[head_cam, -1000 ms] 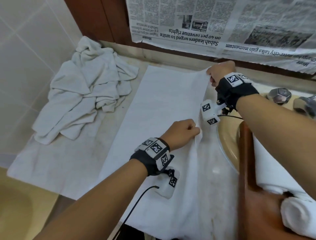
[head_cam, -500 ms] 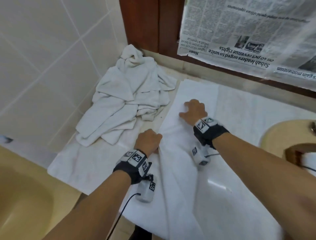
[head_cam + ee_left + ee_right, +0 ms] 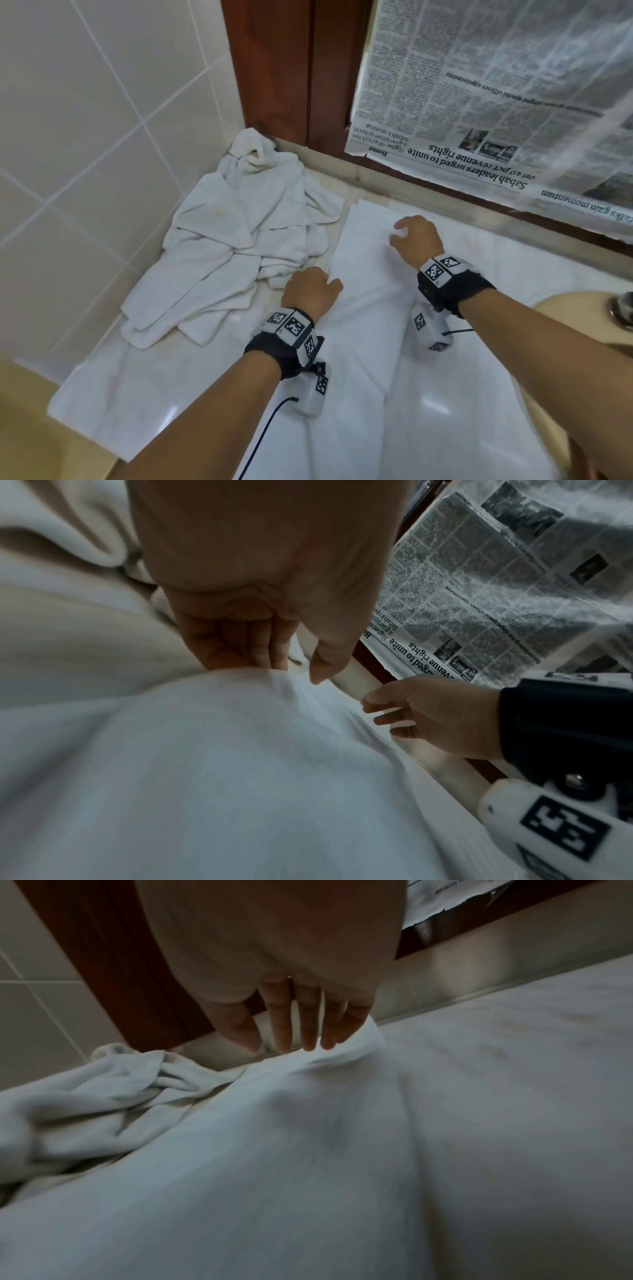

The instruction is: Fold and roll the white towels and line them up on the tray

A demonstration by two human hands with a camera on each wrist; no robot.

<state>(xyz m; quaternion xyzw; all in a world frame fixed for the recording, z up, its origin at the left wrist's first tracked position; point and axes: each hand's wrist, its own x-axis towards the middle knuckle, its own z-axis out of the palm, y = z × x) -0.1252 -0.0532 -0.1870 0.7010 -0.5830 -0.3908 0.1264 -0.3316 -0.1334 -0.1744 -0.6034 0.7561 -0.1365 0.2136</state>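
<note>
Tiled bathroom counter, folded towel (image 3: 363, 308) lengthwise toward wall, left hand (image 3: 310, 291) pinching edge, right hand (image 3: 416, 238) relaxed, fingertips touching.

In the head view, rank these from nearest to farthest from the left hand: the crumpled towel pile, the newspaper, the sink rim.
1. Crumpled towel pile: just left of the left hand, beside its knuckles.
2. Sink rim: far right, past the right hand.
3. Newspaper: up on the back wall, to the right.
The last two are close; I rank them loosely.

Both hands are resting on a flat white folded towel (image 3: 363, 308). The left hand (image 3: 310, 291) is curling at its edge; the right hand (image 3: 416, 240) is lying farther back.
</note>
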